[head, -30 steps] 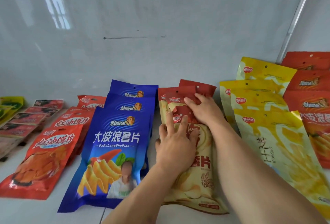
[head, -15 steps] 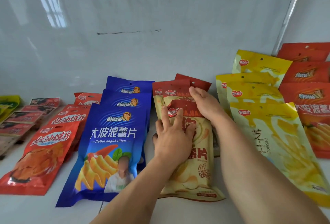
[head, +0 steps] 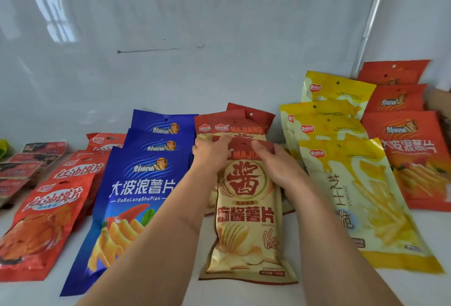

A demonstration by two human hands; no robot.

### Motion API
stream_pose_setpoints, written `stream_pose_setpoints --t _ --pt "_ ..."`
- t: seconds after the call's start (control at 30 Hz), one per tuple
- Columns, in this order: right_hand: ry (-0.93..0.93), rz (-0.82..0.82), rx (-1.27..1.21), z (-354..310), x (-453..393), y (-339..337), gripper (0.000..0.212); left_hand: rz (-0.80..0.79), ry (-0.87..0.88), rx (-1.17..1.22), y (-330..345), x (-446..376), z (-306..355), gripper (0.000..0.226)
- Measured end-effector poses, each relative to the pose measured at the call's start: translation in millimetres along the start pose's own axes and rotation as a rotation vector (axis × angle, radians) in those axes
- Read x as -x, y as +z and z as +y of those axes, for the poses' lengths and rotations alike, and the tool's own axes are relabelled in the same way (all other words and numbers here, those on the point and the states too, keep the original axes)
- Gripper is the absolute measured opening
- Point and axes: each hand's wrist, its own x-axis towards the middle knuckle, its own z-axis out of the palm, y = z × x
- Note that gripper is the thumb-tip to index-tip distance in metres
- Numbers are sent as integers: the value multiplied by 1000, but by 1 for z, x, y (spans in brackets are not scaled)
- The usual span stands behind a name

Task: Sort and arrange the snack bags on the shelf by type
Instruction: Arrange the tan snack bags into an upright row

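snack bags are being laid out in overlapping rows on a white shelf (head: pixel 244 293). at the centre, the front cream sesame chip bag (head: pixel 246 220) is being gripped at its red top edge by both hands: the left hand (head: pixel 211 153) is pinching the upper left corner, its fingers curled over the edge, and the right hand (head: pixel 275 162) is pinching the upper right corner, thumb lying on the bag's face. more bags of the same kind (head: pixel 234 123) are being overlapped behind it toward 12 o'clock. at 9 o'clock of this row, blue wave chip bags (head: pixel 136 198) are lying stacked, touching the left forearm, and further toward 9 o'clock red bags (head: pixel 46 222) are lying in a row. small dark packets (head: pixel 22 169) are lying at the far 9 o'clock edge. at 3 o'clock, yellow cheese stick bags (head: pixel 361 195) are lying in a row, with orange-red bags (head: pixel 412 159) just beyond them.
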Motion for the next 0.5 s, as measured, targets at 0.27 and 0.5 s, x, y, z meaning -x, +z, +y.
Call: stream_pose_setpoints --t 0.27,0.5 --pt "25 -62 -222 -1 -3 9 36 -198 26 65 -7 -8 13 33" --pt "94 -61 -311 5 -1 6 44 -148 -22 94 -12 -1 3 61"
